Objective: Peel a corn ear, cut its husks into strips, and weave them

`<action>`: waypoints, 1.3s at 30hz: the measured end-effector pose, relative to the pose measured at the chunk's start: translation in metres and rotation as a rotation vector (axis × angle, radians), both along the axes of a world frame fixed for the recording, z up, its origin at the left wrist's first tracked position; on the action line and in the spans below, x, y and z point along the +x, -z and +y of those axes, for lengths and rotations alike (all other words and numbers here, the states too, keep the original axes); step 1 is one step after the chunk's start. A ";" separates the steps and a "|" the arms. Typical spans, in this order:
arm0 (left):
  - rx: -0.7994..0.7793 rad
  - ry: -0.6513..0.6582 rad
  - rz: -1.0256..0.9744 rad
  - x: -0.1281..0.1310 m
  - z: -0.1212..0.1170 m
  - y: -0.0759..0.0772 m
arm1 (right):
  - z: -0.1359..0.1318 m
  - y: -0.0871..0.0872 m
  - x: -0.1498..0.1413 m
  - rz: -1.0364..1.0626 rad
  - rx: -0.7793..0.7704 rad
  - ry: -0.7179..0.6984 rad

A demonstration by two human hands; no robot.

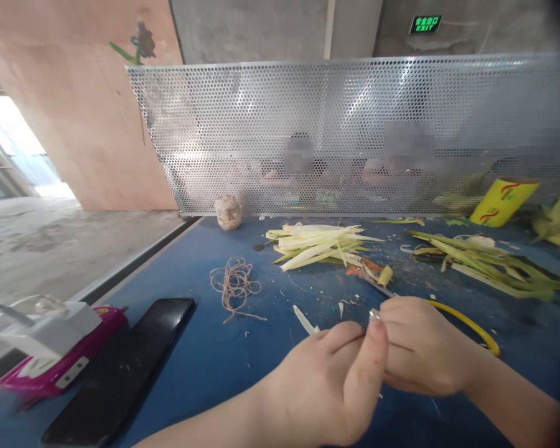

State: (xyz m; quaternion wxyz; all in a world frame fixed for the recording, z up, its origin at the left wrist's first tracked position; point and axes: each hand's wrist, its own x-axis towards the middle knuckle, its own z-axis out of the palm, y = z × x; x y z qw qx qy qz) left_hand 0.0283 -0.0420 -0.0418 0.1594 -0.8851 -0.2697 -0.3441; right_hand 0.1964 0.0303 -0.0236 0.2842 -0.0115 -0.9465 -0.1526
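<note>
My left hand (pixel 336 379) and my right hand (pixel 424 345) meet low in front of me, fingers bent and pressed together. What they pinch is hidden, apart from a tiny shiny bit at the left thumb tip. A pale husk strip (pixel 303 318) shows just beyond my left knuckles; whether it is held or lies on the table I cannot tell. Partly behind my right hand lie scissors with a yellow handle (pixel 471 320). Beyond the hands is a pile of pale corn husks (pixel 322 242), and a tangle of brown twine (pixel 236 286) lies to its left.
On the left are a black phone (pixel 126 367) and a magenta power strip (pixel 70 367) with a white plug. Greener husks (pixel 490 261) and a yellow roll (pixel 504 202) are at right. A perforated metal screen (pixel 261 137) borders the blue table's back, with people behind it.
</note>
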 end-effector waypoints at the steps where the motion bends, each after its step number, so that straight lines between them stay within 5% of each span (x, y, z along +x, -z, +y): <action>1: 0.015 0.001 -0.001 0.001 -0.001 0.000 | 0.000 0.000 0.000 0.003 0.017 0.002; 5: 0.107 -0.023 -0.041 0.000 0.002 -0.003 | 0.002 0.004 -0.001 0.057 0.014 -0.009; 9: 0.088 -0.050 -0.081 -0.007 0.006 -0.011 | 0.006 0.008 -0.003 0.143 -0.174 -0.030; 17: -0.296 -0.079 -0.108 -0.022 0.016 -0.015 | 0.008 0.012 -0.011 0.086 -0.347 0.253; 23: -0.511 -0.032 -0.155 -0.029 0.018 -0.024 | 0.005 0.010 -0.013 0.058 -0.367 0.212; 27: -0.519 -0.071 -0.141 -0.031 0.022 -0.022 | 0.005 0.008 -0.015 0.082 -0.538 0.281; 39: -0.458 -0.262 0.037 -0.037 0.026 -0.028 | 0.004 0.011 -0.022 -0.050 -0.609 0.326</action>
